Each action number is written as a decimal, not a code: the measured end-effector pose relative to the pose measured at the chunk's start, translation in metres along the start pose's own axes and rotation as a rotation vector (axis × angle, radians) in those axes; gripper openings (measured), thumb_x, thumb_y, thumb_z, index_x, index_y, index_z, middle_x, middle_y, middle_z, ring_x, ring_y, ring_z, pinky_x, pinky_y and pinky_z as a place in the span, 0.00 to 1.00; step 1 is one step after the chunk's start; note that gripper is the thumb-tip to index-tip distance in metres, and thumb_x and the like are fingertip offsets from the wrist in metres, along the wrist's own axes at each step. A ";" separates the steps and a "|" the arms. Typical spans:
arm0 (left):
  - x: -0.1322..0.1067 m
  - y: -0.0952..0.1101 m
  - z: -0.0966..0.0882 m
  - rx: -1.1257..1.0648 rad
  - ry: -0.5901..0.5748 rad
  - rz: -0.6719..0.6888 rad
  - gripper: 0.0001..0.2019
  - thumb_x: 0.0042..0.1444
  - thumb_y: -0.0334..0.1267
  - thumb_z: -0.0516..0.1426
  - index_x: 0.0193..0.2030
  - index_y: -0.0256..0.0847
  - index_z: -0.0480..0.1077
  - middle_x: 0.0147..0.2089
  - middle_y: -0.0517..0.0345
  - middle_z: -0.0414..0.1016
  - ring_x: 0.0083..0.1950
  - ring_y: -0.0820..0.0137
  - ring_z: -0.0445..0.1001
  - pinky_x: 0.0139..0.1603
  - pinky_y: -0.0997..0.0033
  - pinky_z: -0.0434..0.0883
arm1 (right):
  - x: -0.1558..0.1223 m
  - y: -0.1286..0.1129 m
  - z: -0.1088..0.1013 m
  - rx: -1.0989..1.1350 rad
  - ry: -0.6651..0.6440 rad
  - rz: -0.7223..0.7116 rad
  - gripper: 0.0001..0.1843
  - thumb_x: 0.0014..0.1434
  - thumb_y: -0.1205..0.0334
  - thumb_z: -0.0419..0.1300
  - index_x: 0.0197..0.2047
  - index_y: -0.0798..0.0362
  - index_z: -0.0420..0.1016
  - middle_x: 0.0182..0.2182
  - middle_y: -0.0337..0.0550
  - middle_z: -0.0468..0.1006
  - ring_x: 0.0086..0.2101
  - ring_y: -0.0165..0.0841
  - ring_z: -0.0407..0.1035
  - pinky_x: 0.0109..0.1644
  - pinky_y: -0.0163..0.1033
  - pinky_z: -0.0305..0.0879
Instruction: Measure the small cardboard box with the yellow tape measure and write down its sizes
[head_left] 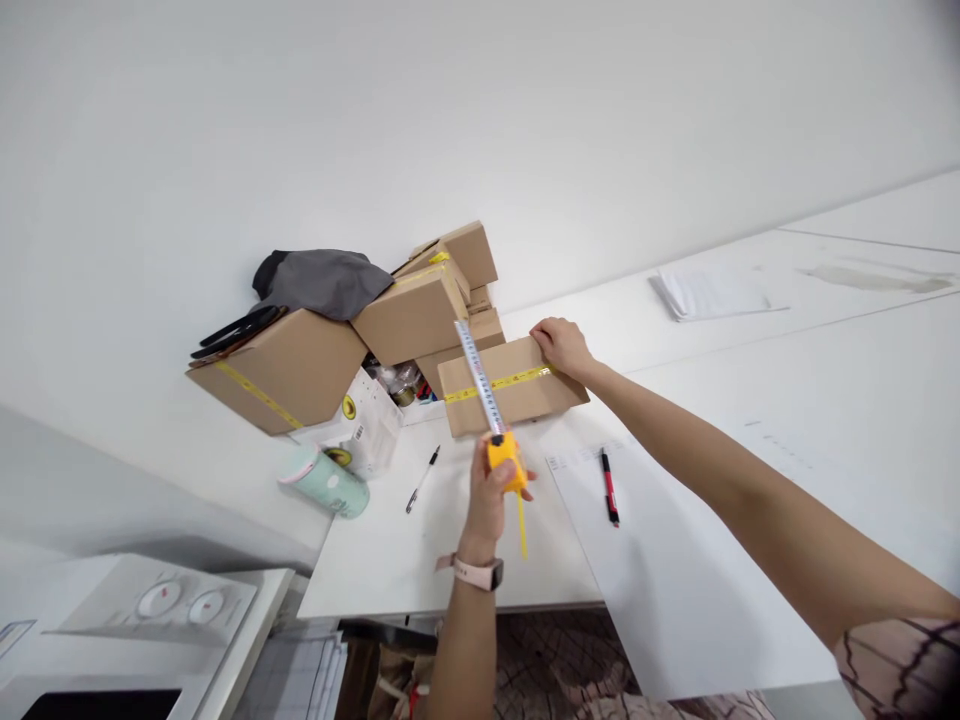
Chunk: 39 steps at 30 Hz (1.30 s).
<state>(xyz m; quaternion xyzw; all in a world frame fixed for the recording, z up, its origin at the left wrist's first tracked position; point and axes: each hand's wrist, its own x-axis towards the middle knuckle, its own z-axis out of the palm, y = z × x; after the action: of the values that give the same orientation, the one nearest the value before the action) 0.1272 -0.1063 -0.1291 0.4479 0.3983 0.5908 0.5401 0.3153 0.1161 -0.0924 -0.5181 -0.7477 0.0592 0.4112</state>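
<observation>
My left hand [489, 500] is closed around a yellow tape measure [506, 455]. Its white blade [478, 375] runs up and away across a flat cardboard box [517, 400] sealed with yellow tape. My right hand [561, 347] rests on that box's far right corner with the fingers curled over the edge. The box lies on a white table [450, 560], in front of a stack of larger cardboard boxes [409, 315].
A big cardboard box [289, 370] with black scissors and a grey cloth [322, 282] on it sits at left. A mint green bottle [326, 480] lies below it. A black pen [422, 480], a red pen [609, 487] on a paper sheet and folded papers [709, 293] lie around.
</observation>
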 end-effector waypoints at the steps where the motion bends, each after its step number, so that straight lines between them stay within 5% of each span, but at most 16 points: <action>1: -0.003 -0.009 0.007 -0.007 -0.039 -0.043 0.29 0.45 0.51 0.67 0.52 0.45 0.67 0.46 0.54 0.71 0.32 0.65 0.79 0.19 0.74 0.71 | 0.001 -0.001 0.003 -0.020 0.007 -0.027 0.20 0.69 0.62 0.44 0.47 0.52 0.77 0.47 0.51 0.78 0.48 0.45 0.66 0.54 0.48 0.55; 10: 0.005 -0.044 0.037 -0.037 -0.077 -0.171 0.29 0.43 0.52 0.67 0.50 0.43 0.66 0.48 0.55 0.69 0.30 0.67 0.79 0.19 0.75 0.71 | -0.005 -0.006 0.011 -0.257 0.018 -0.175 0.32 0.64 0.72 0.44 0.68 0.44 0.65 0.49 0.51 0.76 0.49 0.45 0.62 0.56 0.50 0.44; 18: 0.001 -0.055 0.044 -0.041 -0.074 -0.152 0.30 0.45 0.52 0.66 0.52 0.42 0.65 0.46 0.57 0.69 0.31 0.68 0.79 0.22 0.73 0.74 | -0.003 0.001 0.016 -0.244 0.032 -0.297 0.27 0.67 0.70 0.46 0.61 0.38 0.75 0.49 0.48 0.74 0.46 0.43 0.58 0.51 0.48 0.45; 34: 0.005 -0.075 0.036 0.058 -0.101 -0.128 0.30 0.47 0.46 0.66 0.56 0.44 0.63 0.54 0.51 0.70 0.37 0.69 0.74 0.26 0.72 0.77 | -0.005 0.004 0.018 -0.210 0.065 -0.302 0.30 0.67 0.74 0.44 0.59 0.38 0.77 0.47 0.46 0.75 0.46 0.41 0.59 0.52 0.48 0.46; 39: -0.001 -0.072 0.032 -0.026 -0.135 -0.125 0.30 0.47 0.47 0.66 0.55 0.44 0.63 0.55 0.49 0.71 0.36 0.69 0.76 0.25 0.72 0.76 | -0.010 -0.005 0.013 -0.227 0.122 -0.287 0.24 0.71 0.62 0.44 0.63 0.44 0.73 0.46 0.49 0.75 0.46 0.43 0.60 0.53 0.49 0.47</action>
<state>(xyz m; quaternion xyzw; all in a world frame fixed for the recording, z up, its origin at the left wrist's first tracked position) 0.1786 -0.1004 -0.1885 0.4540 0.3805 0.5295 0.6072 0.3037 0.1101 -0.1037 -0.4520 -0.7894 -0.1160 0.3988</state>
